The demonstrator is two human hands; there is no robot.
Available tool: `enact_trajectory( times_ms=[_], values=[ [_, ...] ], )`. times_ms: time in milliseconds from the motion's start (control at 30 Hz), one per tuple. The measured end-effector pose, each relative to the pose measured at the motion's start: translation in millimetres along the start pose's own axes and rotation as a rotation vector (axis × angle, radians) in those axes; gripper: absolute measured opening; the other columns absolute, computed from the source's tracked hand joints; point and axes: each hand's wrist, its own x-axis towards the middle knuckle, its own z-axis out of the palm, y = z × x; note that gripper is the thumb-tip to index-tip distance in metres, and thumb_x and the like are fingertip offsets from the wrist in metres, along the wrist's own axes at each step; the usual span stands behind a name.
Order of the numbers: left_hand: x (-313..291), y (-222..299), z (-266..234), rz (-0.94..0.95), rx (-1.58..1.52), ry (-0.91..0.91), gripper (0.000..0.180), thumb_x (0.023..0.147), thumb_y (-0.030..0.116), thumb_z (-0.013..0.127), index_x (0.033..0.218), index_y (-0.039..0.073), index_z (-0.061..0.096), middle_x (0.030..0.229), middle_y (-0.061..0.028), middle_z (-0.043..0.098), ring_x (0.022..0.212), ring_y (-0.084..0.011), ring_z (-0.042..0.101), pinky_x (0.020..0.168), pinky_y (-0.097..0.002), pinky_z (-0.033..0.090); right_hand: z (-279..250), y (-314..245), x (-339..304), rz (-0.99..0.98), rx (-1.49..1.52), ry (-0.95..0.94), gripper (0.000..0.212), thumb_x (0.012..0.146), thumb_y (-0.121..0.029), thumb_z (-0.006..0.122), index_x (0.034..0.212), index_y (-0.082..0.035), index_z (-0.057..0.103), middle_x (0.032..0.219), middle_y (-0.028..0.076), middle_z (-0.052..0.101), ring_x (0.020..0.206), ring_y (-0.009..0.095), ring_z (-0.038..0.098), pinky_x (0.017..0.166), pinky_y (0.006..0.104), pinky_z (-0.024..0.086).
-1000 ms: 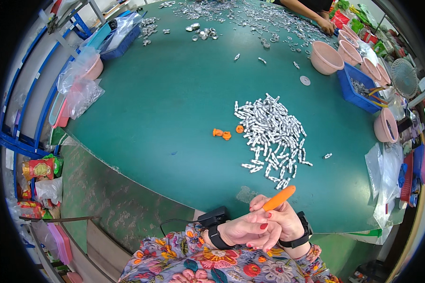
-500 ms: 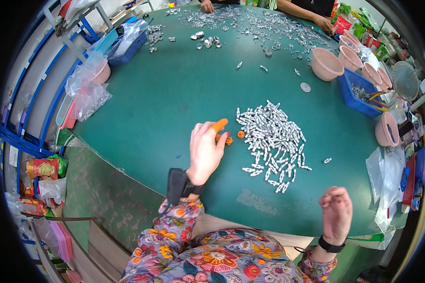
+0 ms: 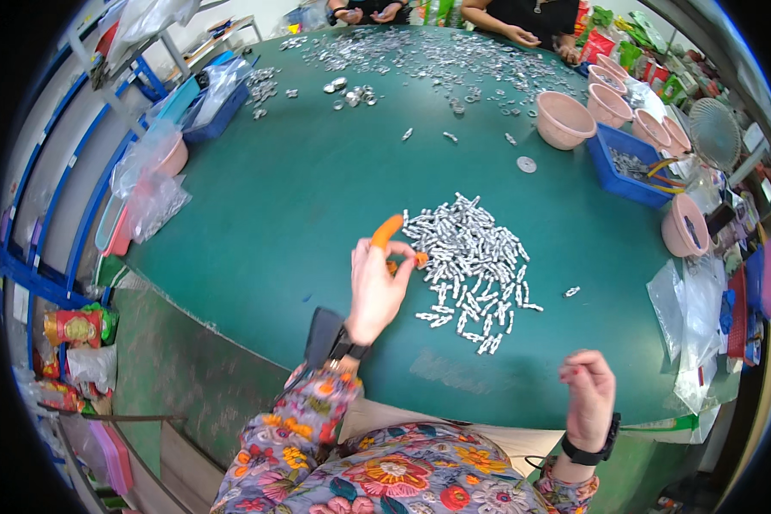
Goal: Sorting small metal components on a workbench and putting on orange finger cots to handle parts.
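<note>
My left hand (image 3: 375,289) reaches over the green table beside a heap of small silvery metal parts (image 3: 467,244). A stretched orange finger cot (image 3: 387,231) covers its index finger. Between the thumb and another fingertip is a small rolled orange finger cot (image 3: 421,259), at the heap's left edge. More orange material (image 3: 391,267) shows partly behind the fingers. My right hand (image 3: 589,398) hovers near the table's front edge, apart from the heap, its fingers curled in; I see nothing in them.
One loose metal part (image 3: 572,292) lies right of the heap; a pale disc (image 3: 526,164) lies beyond. Pink bowls (image 3: 565,120) and a blue crate (image 3: 630,167) line the right side. Across the table, two people's hands (image 3: 522,36) are near scattered shiny pieces (image 3: 420,56).
My left hand has closed its thumb and a finger on the small orange cot that lay beside the heap. My right hand stays curled. The whole view has shifted slightly.
</note>
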Motion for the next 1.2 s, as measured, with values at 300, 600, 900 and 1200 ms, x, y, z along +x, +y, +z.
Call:
enact_trajectory(
  times_ms=[300, 600, 900, 1200],
  values=[
    [-73.0, 85.2, -23.9, -0.23, -0.718, -0.453, 0.062, 0.085, -0.004, 0.066, 0.139, 0.001, 0.037, 0.095, -0.0033, 0.063, 0.088, -0.0101, 0.053, 0.084, -0.0259, 0.042, 83.2, 18.1, 11.7, -0.585, -0.487, -0.216, 0.042, 0.068, -0.003, 0.082, 0.106, -0.008, 0.066, 0.096, 0.007, 0.065, 0.084, 0.02, 0.061, 0.072, 0.0319, 0.05],
    [-88.2, 75.6, -19.5, -0.485, -1.174, -0.573, 0.051, 0.09, -0.006, 0.059, 0.136, 0.003, 0.039, 0.105, -0.0055, 0.062, 0.088, -0.0082, 0.053, 0.084, -0.0232, 0.044, 77.0, 25.6, 15.4, -0.616, -0.589, -0.193, 0.031, 0.066, -0.004, 0.083, 0.093, -0.009, 0.07, 0.088, 0.005, 0.06, 0.081, 0.021, 0.059, 0.07, 0.0313, 0.048],
    [-92.1, 80.2, -21.7, -0.69, -1.34, -0.622, 0.047, 0.095, -0.001, 0.055, 0.137, 0.003, 0.036, 0.111, -0.0108, 0.065, 0.091, -0.0116, 0.059, 0.082, -0.0255, 0.047, 73.5, 30.8, 17.1, -0.325, -0.259, -0.335, 0.031, 0.073, -0.003, 0.081, 0.101, -0.005, 0.067, 0.094, 0.006, 0.061, 0.083, 0.015, 0.058, 0.072, 0.0274, 0.048],
    [-96.6, 80.4, -18.2, -0.719, -1.593, -0.581, 0.05, 0.098, 0.004, 0.051, 0.142, 0.006, 0.031, 0.108, -0.0124, 0.068, 0.067, -0.0094, 0.051, 0.065, -0.0262, 0.041, 70.6, 39.3, 18.9, -0.077, 0.09, -0.343, 0.037, 0.075, 0.0, 0.078, 0.11, 0.0, 0.066, 0.105, 0.005, 0.056, 0.1, 0.013, 0.054, 0.083, 0.0263, 0.045]
  ],
)
